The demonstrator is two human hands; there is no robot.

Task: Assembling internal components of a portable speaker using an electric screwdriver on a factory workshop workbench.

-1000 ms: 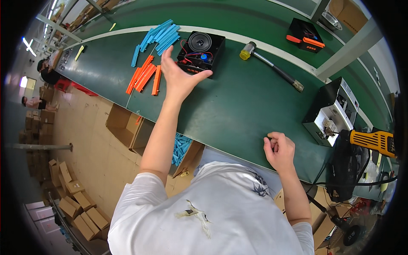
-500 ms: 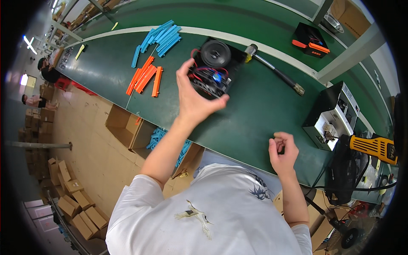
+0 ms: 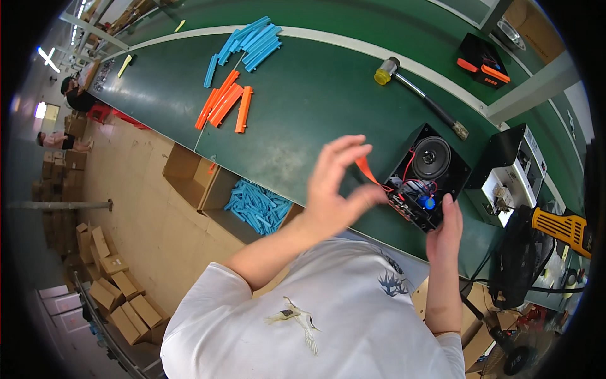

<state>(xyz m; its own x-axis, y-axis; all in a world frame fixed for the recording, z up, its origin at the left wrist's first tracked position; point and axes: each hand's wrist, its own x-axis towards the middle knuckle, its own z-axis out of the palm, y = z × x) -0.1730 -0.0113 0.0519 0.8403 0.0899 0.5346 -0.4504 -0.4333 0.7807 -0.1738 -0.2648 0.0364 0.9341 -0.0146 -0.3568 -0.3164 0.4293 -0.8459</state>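
Note:
A black speaker box (image 3: 464,174) with its inside exposed stands at the right part of the green bench. It shows a round grey speaker (image 3: 431,158), red wires and a blue part (image 3: 427,202). My right hand (image 3: 445,234) grips its near right corner, some fingers hidden by the box. My left hand (image 3: 334,186) is beside its left side, fingers spread, the thumb tip close to the near left edge. An orange strip (image 3: 366,169) sits between the left fingertips and the box; whether it is attached to the box I cannot tell.
Blue strips (image 3: 259,41) and orange strips (image 3: 226,104) lie at the far left of the bench. A mallet (image 3: 423,98) lies behind the box. On the right are a black-and-silver device (image 3: 510,174) and a yellow-handled tool (image 3: 558,228). Below the edge, a carton (image 3: 218,189) holds blue pieces.
The speaker box has moved right and nearer, and turned. My right hand has come up to its corner. My left hand has shifted right and no longer spans the box.

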